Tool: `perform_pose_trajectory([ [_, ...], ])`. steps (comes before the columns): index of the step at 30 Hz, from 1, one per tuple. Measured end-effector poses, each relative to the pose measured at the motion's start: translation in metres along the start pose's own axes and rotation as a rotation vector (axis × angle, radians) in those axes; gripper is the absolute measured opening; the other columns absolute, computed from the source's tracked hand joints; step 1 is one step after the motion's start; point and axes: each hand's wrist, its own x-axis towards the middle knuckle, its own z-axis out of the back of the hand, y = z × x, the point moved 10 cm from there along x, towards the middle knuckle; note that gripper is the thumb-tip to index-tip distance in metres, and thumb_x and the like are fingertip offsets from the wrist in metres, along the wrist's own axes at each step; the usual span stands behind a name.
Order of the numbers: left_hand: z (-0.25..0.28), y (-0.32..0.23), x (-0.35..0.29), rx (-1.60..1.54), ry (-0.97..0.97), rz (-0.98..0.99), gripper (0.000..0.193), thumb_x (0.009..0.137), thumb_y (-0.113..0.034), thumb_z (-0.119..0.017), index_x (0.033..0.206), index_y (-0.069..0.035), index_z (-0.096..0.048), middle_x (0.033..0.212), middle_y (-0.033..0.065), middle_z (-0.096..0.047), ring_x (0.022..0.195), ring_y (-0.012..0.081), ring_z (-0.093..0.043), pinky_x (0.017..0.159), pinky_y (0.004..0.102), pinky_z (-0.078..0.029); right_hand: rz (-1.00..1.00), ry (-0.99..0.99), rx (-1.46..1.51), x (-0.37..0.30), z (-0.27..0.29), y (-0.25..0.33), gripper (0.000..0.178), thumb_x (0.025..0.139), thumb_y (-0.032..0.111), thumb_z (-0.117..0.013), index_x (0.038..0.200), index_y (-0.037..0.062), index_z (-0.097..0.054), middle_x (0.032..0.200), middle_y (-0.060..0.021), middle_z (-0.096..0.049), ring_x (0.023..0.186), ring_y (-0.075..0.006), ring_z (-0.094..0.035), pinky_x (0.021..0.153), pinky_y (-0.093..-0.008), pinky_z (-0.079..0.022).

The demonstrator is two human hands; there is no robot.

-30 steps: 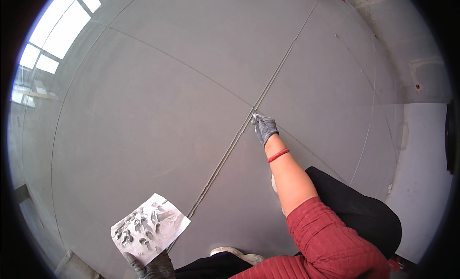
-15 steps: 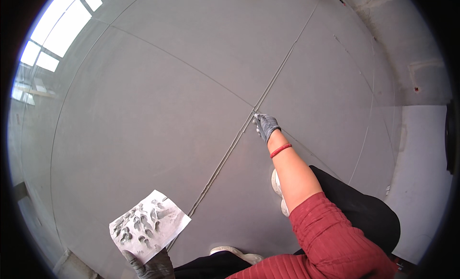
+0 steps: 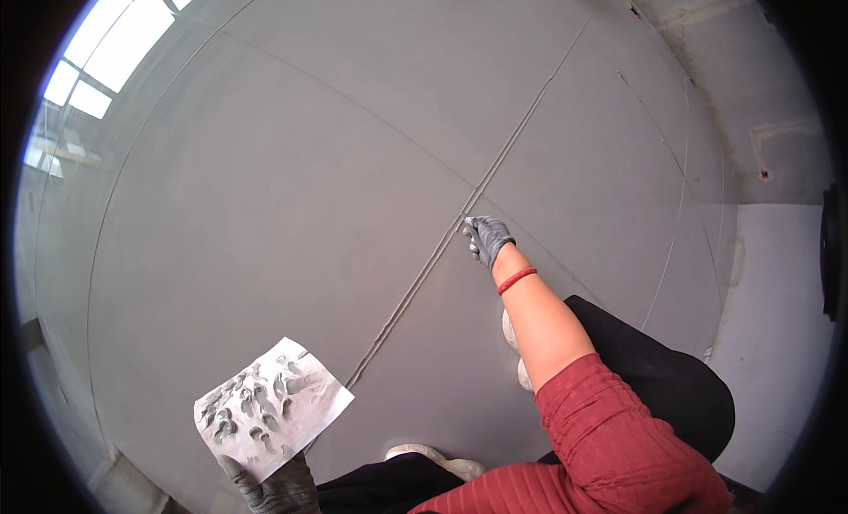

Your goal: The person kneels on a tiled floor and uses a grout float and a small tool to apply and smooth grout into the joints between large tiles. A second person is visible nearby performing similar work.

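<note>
My right hand (image 3: 488, 238), in a grey glove, is closed with its fingertips at a tile joint (image 3: 424, 275). Whatever it pinches is mostly hidden by the fingers and too small to name. Two raised ridges of grey paste run along this joint, from the far right down to the near left. At the lower left, my gloved left hand (image 3: 274, 489) grips a white sheet (image 3: 309, 404) by its near edge, thumb on top. Dark grey smears and lumps of paste (image 3: 256, 399) cover much of the sheet's upper face.
Large grey glossy floor tiles (image 3: 265, 205) spread all around, with thinner joints crossing them. My pale shoes (image 3: 437, 461) and dark trouser legs (image 3: 654, 381) are close by. A bare wall (image 3: 751, 99) rises at the right. Bright window reflections (image 3: 124, 41) show at the upper left.
My right hand has slid a short way toward me along the joint, from the crossing of two joints to just nearer than it. The left hand still holds the sheet, almost unmoved.
</note>
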Motion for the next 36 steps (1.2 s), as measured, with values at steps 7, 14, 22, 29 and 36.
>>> perform_pose_trajectory([
  [7,-0.001,0.0,-0.002,-0.028,-0.01,0.01,0.09,0.085,-0.054,-0.058,0.146,-0.004,-0.018,0.149,0.0117,-0.029,0.136,0.028,-0.028,0.116,0.0402,-0.016,-0.014,0.052,-0.013,-0.006,-0.016,-0.019,0.018,0.091,0.03,-0.055,0.081,0.0147,-0.051,0.069,0.0004,-0.052,0.044,-0.0124,-0.04,0.042,-0.0312,-0.033],
  [14,-0.003,0.0,0.004,-0.213,0.257,-0.076,0.068,0.094,-0.048,-0.043,0.146,-0.009,-0.024,0.147,0.0116,-0.032,0.135,0.0292,-0.031,0.114,0.0453,-0.02,-0.014,0.058,0.01,-0.014,-0.033,-0.048,0.017,0.091,0.029,-0.055,0.082,0.0149,-0.053,0.07,0.0007,-0.053,0.044,-0.0124,-0.041,0.041,-0.0309,-0.033],
  [22,0.013,0.001,0.009,-0.295,0.394,-0.146,0.059,0.099,-0.044,-0.037,0.146,-0.011,-0.027,0.147,0.0112,-0.034,0.135,0.0286,-0.032,0.112,0.0473,-0.024,0.03,0.032,-0.041,-0.014,-0.048,-0.068,0.016,0.091,0.029,-0.055,0.084,0.0143,-0.054,0.07,0.0007,-0.054,0.044,-0.0122,-0.041,0.04,-0.031,-0.034],
  [29,0.01,0.0,0.01,-0.347,0.41,-0.122,0.057,0.099,-0.042,-0.037,0.145,-0.009,-0.028,0.148,0.0102,-0.033,0.134,0.0265,-0.034,0.113,0.0464,-0.023,-0.01,0.005,-0.053,-0.021,-0.057,-0.089,0.016,0.091,0.029,-0.055,0.084,0.0139,-0.055,0.069,0.0004,-0.055,0.042,-0.0126,-0.041,0.039,-0.0312,-0.033],
  [36,0.008,0.0,0.009,-0.415,0.479,-0.119,0.053,0.101,-0.039,-0.034,0.144,-0.009,-0.03,0.148,0.0101,-0.033,0.133,0.0235,-0.034,0.113,0.043,-0.022,-0.01,0.024,0.048,-0.035,-0.072,-0.115,0.019,0.089,0.029,-0.056,0.079,0.0126,-0.056,0.064,-0.0007,-0.053,0.043,-0.0134,-0.042,0.039,-0.0307,-0.033],
])
